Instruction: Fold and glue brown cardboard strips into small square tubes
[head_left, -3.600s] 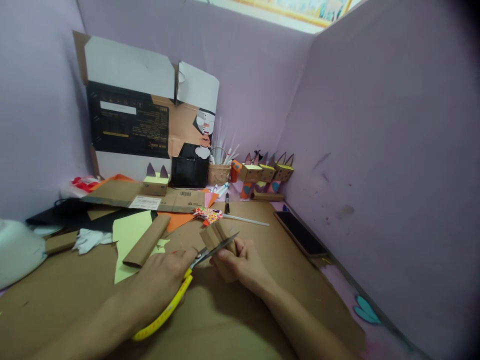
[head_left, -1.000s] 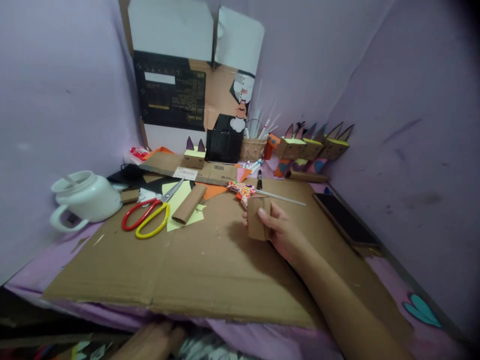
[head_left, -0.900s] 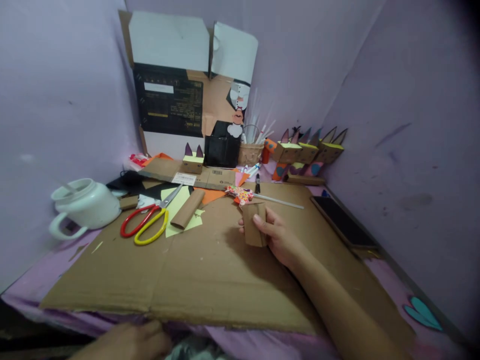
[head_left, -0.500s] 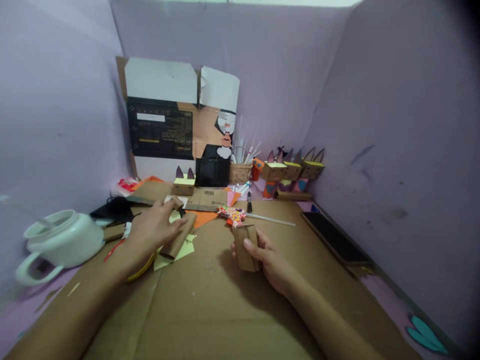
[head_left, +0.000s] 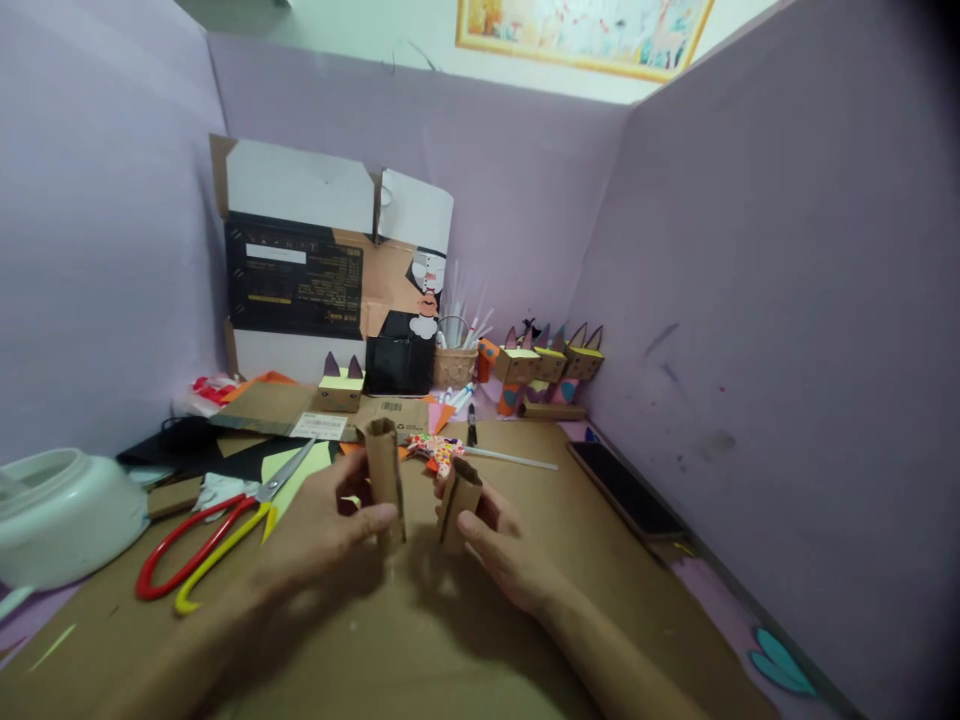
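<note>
My left hand (head_left: 330, 520) is closed round a longer cardboard tube (head_left: 385, 475), held almost upright with its open end up. Close by on the right, my right hand (head_left: 499, 540) grips a shorter cardboard tube (head_left: 459, 495), tilted a little, its open top showing. A small gap separates the two tubes, above the brown cardboard sheet (head_left: 420, 660). Left of my left hand lie scissors (head_left: 247, 510) with red and yellow handles, partly over pale yellow paper (head_left: 300, 468). Behind the tubes is a colourful patterned paper piece (head_left: 435, 450) by a thin white stick (head_left: 514, 459).
A white pot (head_left: 67, 520) stands at the left edge. At the back are a flattened box (head_left: 296, 275), a basket (head_left: 455, 367) of sticks and pens, a cardboard animal head (head_left: 341, 388) and several animal figures (head_left: 551, 365). A dark tablet-like slab (head_left: 626, 488) lies along the right wall.
My left hand has picked up the longer tube from the yellow paper and brought it beside the shorter one. The shorter tube has turned to show its open top. The view has shifted, revealing the scissors.
</note>
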